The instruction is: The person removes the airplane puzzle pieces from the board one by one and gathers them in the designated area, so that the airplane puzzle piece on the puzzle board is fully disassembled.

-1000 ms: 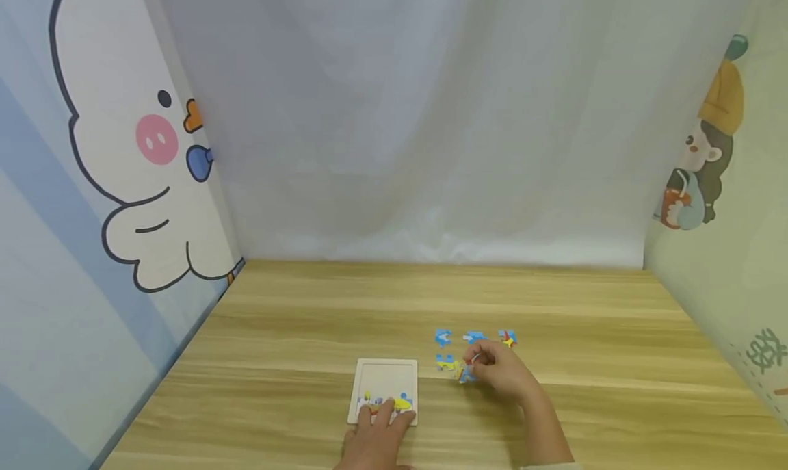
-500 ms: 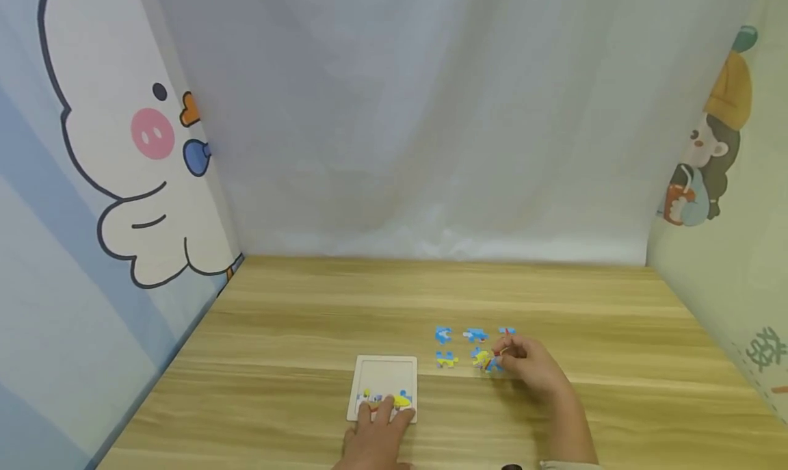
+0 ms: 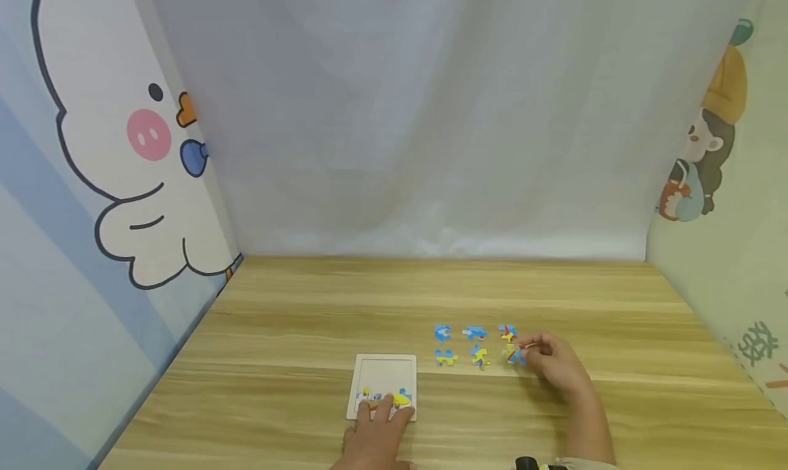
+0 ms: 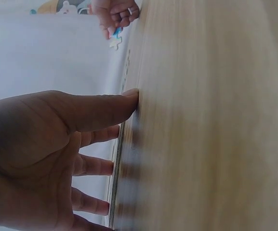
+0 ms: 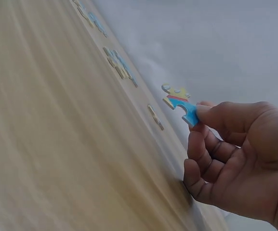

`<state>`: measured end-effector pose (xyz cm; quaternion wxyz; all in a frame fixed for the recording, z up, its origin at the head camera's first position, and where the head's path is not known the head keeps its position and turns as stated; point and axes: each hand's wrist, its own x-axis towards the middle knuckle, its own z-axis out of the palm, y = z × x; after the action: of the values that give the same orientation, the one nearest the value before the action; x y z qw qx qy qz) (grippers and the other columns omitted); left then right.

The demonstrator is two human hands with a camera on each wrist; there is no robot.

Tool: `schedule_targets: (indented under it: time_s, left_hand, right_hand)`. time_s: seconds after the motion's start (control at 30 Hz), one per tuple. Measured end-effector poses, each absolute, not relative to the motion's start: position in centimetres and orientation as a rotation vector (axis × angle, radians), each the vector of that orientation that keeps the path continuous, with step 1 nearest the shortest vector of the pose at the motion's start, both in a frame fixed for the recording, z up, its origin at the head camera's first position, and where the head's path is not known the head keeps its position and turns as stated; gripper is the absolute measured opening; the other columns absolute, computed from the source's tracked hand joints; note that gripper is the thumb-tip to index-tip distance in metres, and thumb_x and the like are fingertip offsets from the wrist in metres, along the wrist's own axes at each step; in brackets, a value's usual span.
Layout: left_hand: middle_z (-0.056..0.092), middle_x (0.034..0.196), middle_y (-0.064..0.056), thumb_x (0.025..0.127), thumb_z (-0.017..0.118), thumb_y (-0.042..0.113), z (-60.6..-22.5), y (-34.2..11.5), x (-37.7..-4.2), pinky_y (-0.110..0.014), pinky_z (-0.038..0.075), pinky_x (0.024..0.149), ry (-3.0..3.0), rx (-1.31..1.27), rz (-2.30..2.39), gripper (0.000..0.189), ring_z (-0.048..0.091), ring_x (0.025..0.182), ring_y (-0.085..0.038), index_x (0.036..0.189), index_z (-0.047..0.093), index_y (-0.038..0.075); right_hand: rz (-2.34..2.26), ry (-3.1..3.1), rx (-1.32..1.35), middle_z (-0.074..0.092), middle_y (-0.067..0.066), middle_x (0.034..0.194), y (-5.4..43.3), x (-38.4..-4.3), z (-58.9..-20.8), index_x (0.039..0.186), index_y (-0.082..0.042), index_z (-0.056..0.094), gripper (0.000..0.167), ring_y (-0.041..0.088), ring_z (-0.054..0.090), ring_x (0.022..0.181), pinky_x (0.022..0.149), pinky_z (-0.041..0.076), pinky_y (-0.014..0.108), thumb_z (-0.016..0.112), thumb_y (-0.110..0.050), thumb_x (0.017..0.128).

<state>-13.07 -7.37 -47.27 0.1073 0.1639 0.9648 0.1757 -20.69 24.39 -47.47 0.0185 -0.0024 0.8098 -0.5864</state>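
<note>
My right hand (image 3: 560,369) pinches a yellow, blue and red jigsaw piece (image 3: 514,354) by its blue end between thumb and index finger. The right wrist view shows this jigsaw piece (image 5: 179,103) raised off the table, with the other fingers curled beneath. My left hand (image 3: 373,437) rests its spread fingers on the lower part of a pale puzzle board (image 3: 388,373), partly hiding a row of fitted pieces in yellow, blue and red. In the left wrist view the left hand's (image 4: 42,130) thumb lies along the board's near side, fingers extended.
Several loose jigsaw pieces (image 3: 474,333) lie in two rows right of the board, on a wood-grain table (image 3: 295,319). A grey-white curtain (image 3: 418,128) stands along the back edge. Printed panels flank both sides. A small black object (image 3: 527,464) shows at the front edge.
My right hand has moved right with its jigsaw piece, past a yellow and blue piece that now lies uncovered in the lower row. The left hand stays on the board.
</note>
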Motion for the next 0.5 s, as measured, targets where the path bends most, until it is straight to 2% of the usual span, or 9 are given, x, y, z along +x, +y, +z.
schedule_targets:
  time_s: [0.17,0.5]
  left_hand:
    - [0.039,0.134,-0.018,0.066,0.082,0.035,-47.1,-7.3,-13.1,-0.071,0.035,0.076,2.823,0.473,0.55,0.069,0.029,0.118,-0.056,0.125,0.054,0.012]
    - [0.039,0.133,-0.018,0.065,0.083,0.034,-47.1,-7.4,-13.0,-0.071,0.035,0.076,2.83,0.469,0.574,0.07,0.028,0.118,-0.055,0.125,0.054,0.012]
  right_hand:
    - [-1.861,2.528,0.043,0.058,0.012,0.086,25.2,-20.8,-47.9,0.109,0.011,0.052,0.025,0.016,0.05,0.07,0.059,0.045,0.026,0.057,0.001,0.086]
    - [-1.754,2.626,0.012,0.062,0.011,0.085,24.7,-22.2,-48.7,0.101,0.01,0.06,0.019,0.017,0.053,0.071,0.06,0.046,0.027,0.06,0.004,0.082]
